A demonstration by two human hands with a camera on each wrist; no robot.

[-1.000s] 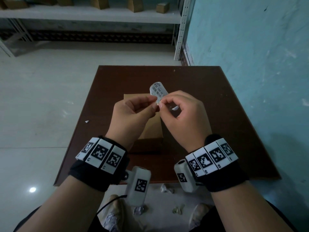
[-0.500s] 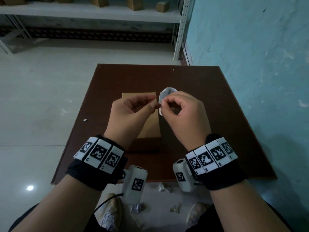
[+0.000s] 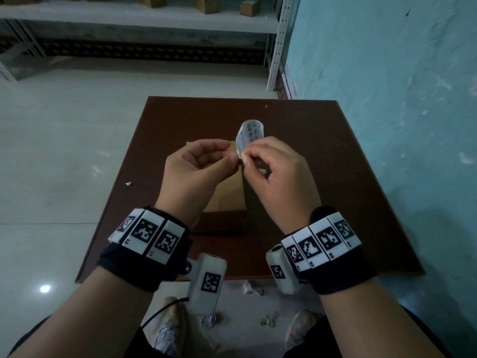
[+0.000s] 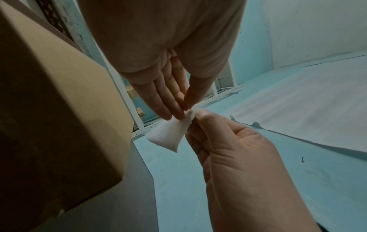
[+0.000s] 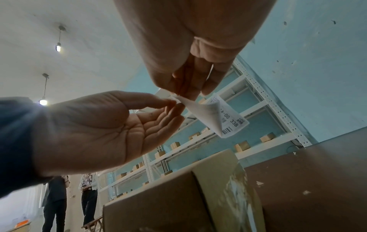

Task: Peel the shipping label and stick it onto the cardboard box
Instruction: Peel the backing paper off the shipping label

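Observation:
A small white shipping label (image 3: 249,136) with black print curls upward between my two hands, above the brown cardboard box (image 3: 227,195) on the dark brown table (image 3: 322,151). My left hand (image 3: 232,156) pinches the label's lower corner with thumb and fingertips. My right hand (image 3: 245,158) pinches the same corner from the other side. In the left wrist view the label (image 4: 168,135) shows its blank white back beside the box (image 4: 59,109). The right wrist view shows the label (image 5: 218,119) folded over, barcode outward, above the box (image 5: 178,204).
A blue wall (image 3: 387,73) runs along the table's right side. White shelving (image 3: 154,16) with small boxes stands at the back. Paper scraps (image 3: 253,288) lie on the floor near my feet. Two people (image 5: 69,196) stand far off.
The label has turned between my fingertips, from leaning left to edge-on to standing upright and curled. Both hands stayed together over the box.

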